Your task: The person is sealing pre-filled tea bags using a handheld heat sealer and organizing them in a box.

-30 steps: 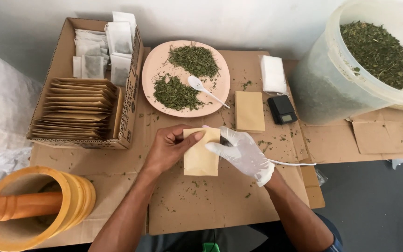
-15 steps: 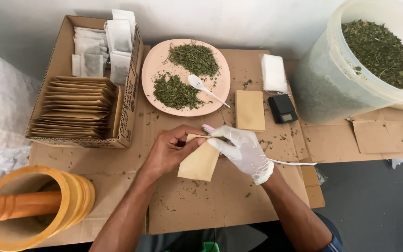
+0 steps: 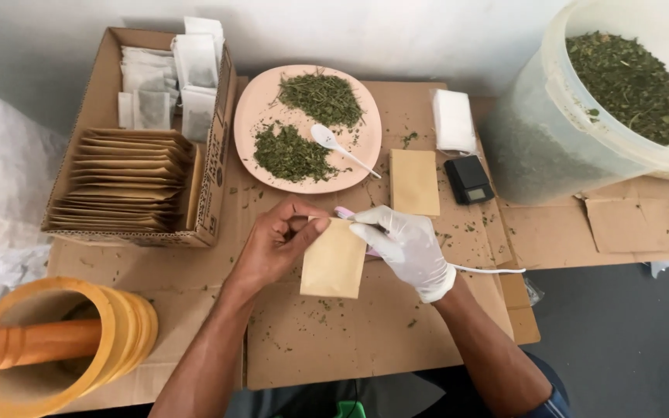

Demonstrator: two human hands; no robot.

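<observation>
Pinching tan pouch (image 3: 334,267): left hand (image 3: 276,244), gloved right hand (image 3: 406,246); pink tool (image 3: 344,212) mostly hidden.

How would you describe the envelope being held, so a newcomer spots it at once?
Start at the pink plate of green herbs; just below it, both hands meet over the cardboard. The small tan envelope hangs between left hand and gloved right hand, unlike the one lying flat.

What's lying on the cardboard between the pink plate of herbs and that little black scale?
In the head view, a flat tan paper pouch lies between the pink plate and the black scale, with herb crumbs scattered around it.
</observation>
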